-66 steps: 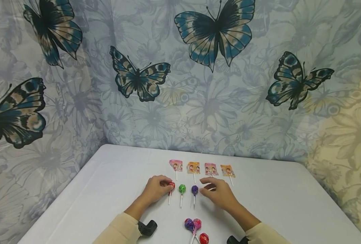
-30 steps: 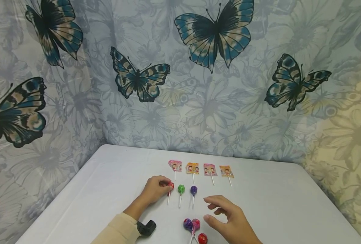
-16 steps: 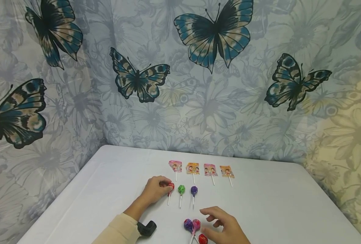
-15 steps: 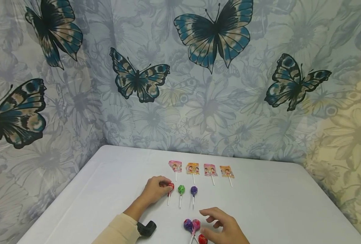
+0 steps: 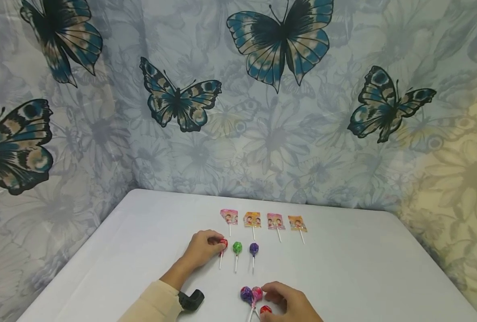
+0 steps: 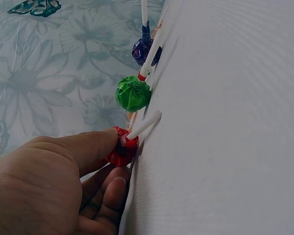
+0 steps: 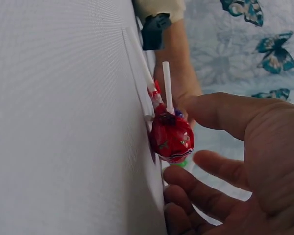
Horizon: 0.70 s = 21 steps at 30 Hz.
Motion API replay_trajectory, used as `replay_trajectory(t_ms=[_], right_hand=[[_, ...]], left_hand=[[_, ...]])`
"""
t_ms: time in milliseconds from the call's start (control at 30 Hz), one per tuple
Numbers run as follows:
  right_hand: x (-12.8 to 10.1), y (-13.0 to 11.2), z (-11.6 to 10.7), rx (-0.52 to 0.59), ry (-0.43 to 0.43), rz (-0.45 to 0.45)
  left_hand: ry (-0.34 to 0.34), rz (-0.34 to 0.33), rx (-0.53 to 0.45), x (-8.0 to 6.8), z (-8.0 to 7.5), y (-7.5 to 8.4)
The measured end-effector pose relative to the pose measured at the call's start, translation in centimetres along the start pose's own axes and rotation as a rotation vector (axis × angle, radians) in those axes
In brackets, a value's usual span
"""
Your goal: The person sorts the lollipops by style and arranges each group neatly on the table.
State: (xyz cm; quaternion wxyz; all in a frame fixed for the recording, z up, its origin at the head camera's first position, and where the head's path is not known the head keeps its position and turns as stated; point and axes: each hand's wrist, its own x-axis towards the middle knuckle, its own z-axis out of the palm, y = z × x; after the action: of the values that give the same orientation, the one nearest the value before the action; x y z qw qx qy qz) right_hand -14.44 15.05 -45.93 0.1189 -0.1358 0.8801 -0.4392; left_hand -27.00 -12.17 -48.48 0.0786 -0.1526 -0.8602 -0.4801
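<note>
Head view shows your left hand (image 5: 201, 250), fingers pinching a red lollipop (image 5: 224, 242) on the desk (image 5: 363, 268), just left of a green lollipop (image 5: 237, 247); your right hand (image 5: 291, 305) surrounds a second red lollipop (image 7: 171, 142), fingers parted, grasping nothing. Near it lie a pink lollipop (image 5: 257, 293) and a purple lollipop (image 5: 246, 294), side by side.

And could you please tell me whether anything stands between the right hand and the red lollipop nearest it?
Nothing visible stands between the right hand and that red lollipop; the round pink lollipop lies close by, slightly left and farther back.
</note>
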Motion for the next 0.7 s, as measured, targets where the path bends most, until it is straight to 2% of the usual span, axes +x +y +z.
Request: replay_trajectory(t_ms=[167, 300, 533, 600, 700], right_hand=[[-0.01, -0.16, 0.13, -0.005, 0.015, 0.026], [0.04, -0.25, 0.09, -0.032, -0.008, 0.065], [0.04, 0.09, -0.51, -0.083, -0.057, -0.105], [-0.03, 0.1, -0.52, -0.081, -0.059, -0.119], [-0.27, -0.01, -0.39, -0.066, -0.059, -0.084]], left_hand=[[-0.002, 0.001, -0.018, 0.06, -0.02, -0.03], [-0.003, 0.002, -0.009, 0.16, -0.12, 0.23], [0.004, -0.007, 0.005, 0.27, -0.27, 0.64], [0.005, -0.015, 0.008, 0.25, -0.23, 0.58], [-0.001, -0.04, 0.008, 0.15, -0.08, 0.43]])
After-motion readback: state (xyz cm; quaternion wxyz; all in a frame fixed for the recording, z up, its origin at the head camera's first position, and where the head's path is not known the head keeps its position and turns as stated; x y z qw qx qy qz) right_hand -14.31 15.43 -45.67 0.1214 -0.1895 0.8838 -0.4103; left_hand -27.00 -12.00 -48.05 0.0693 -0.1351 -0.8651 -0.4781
